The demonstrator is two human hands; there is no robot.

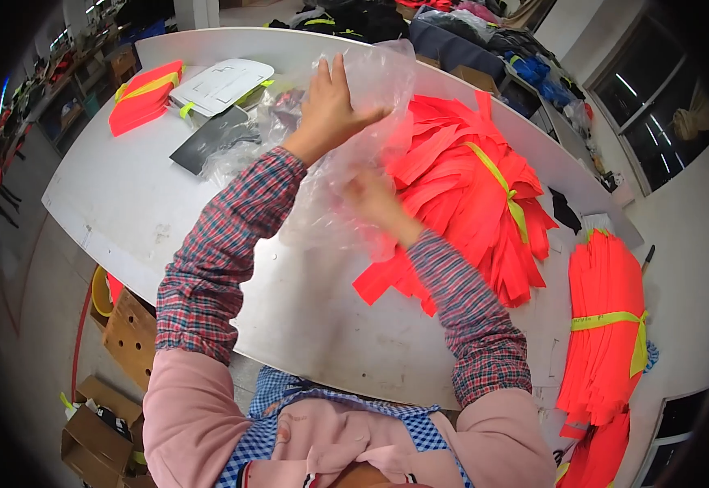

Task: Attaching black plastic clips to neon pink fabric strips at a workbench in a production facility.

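Note:
A clear plastic bag is spread in front of me over the white table. My left hand is raised at its upper part, fingers stretched up and thumb out to the right, with nothing gripped. Lower and to the right, my right hand is at the bag, blurred and partly veiled by the film, so its fingers do not show clearly. Just right of that hand lies a big loose heap of neon orange fabric strips, with a yellow-green band tied round part of it.
On the white table, a banded orange stack, a white template board and a dark flat sheet lie at the far left. A tied orange bundle hangs at the right edge. Cardboard boxes stand on the floor at lower left.

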